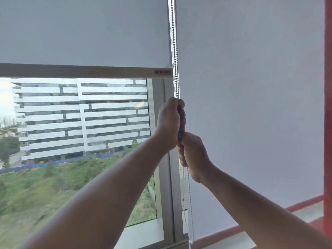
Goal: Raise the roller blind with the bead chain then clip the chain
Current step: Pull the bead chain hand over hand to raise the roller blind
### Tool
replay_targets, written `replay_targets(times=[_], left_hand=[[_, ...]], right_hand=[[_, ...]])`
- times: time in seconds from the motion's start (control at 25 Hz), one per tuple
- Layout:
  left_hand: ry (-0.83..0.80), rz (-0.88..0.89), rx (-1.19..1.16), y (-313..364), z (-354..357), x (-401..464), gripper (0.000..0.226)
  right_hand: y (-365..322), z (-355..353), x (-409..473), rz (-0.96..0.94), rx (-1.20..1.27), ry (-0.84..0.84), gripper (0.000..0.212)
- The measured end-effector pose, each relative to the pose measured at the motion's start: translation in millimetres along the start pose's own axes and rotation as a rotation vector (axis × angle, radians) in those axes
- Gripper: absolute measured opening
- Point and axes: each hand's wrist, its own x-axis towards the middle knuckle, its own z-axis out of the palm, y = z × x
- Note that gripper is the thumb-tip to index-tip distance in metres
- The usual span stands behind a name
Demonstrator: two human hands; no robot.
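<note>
The left roller blind (84,31) is pale grey, and its bottom bar (80,71) hangs about a third of the way down the window. A bead chain (176,51) runs down between this blind and the one on the right. My left hand (168,123) is closed around the chain, just below the bar's level. Directly under it, my right hand (193,153) grips the same chain, touching the left hand. Below my hands the chain hangs on towards the sill, where its end is hidden.
A second pale grey blind (251,105) on the right is lowered nearly to the sill. A grey window frame post (165,194) stands behind my hands. A red wall edge (328,105) and red sill trim (301,203) border the right side. Buildings and grass show through the glass.
</note>
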Motion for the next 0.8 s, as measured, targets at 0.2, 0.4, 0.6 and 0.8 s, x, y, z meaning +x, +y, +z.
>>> replay_targets(times=[0.2,0.4,0.6,0.8], left_hand=[[0.006,0.007,0.003,-20.5,-6.2,-11.2,0.030],[-0.008,0.003,-0.006,-26.6,-7.0,-22.1,0.030],[-0.003,-0.027,0.007,-41.7,-10.6,-34.4,0.029],[-0.002,-0.058,0.005,-56.2,-15.5,-48.3,0.030]], right_hand=[[18.1,-3.1,-13.1,0.029,0.031,-0.008,0.056],[23.6,-5.1,-23.2,0.043,0.048,-0.013,0.056],[36.3,-8.2,-37.5,0.080,0.027,-0.034,0.052],[56.4,-10.8,-49.6,0.086,0.038,-0.052,0.054]])
